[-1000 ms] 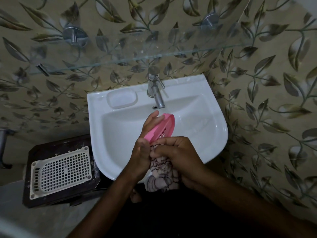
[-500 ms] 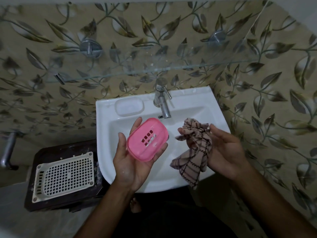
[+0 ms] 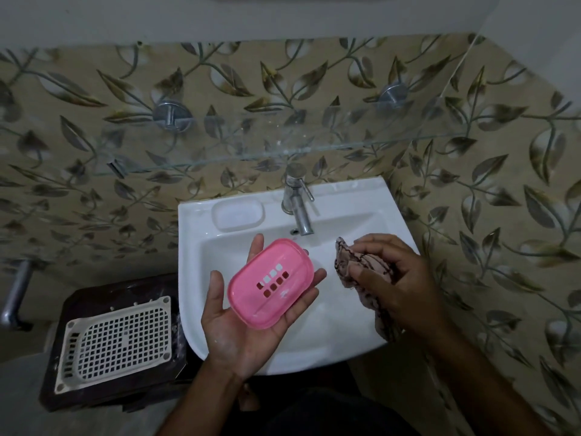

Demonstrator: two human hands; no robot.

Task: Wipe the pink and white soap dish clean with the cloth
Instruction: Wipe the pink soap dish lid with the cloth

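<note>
The left hand (image 3: 239, 322) lies palm up over the front of the white sink (image 3: 342, 341), fingers loosely cupped under the pink soap dish (image 3: 271, 283), which rests tilted on palm and fingertips. The right hand (image 3: 399, 284), over the sink's right side, grips the bunched patterned cloth (image 3: 352, 262), apart from the dish. The dish's slotted face appears to face up, though light is dim.

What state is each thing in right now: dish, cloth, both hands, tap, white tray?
pink soap dish: lying slotted face up on the left palm, over the basin.
cloth: bunched, gripped, apart from the dish.
left hand: open, cradling the dish.
right hand: fingers curled round the cloth.
tap: no water seen running.
white mesh tray: flat on the dark stand beside the sink.
</note>
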